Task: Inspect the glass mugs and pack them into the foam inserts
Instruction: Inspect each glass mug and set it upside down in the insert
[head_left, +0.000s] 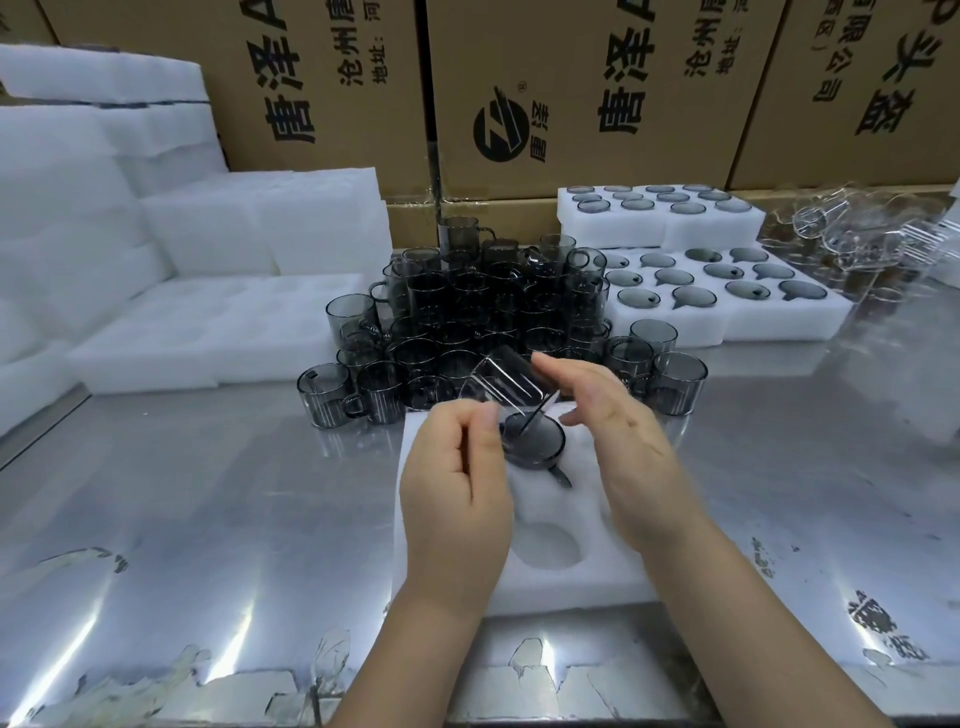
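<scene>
Both hands meet over the white foam insert (550, 584) at the near middle of the shiny metal desk (208, 493) in our single head view. Our left hand (457, 483) is curled, thumb and fingers apparently pinching the low edge of a tilted grey-tinted glass mug (496, 379), while our right hand (613, 431) lies flat-fingered against its far side, gripping nothing. Just beneath it a dark round mug (532, 441) sits in a pocket, handle toward us; whether the two glasses touch we cannot tell. We judge the step to be a last look before seating. To do it well we should turn the mug slowly against the light, check rim and handle, then line the handle up with the pocket's notch and press straight down, not at a slant. The empty round pocket (545, 545) nearer us is the free slot. Room is tight ahead: the crowd of grey glass mugs (467, 312) stands just beyond the insert's far edge, so we lift toward ourselves. Bare metal shows to either side of the insert, and the filled foam trays (727, 296) lie well apart at the far right.
</scene>
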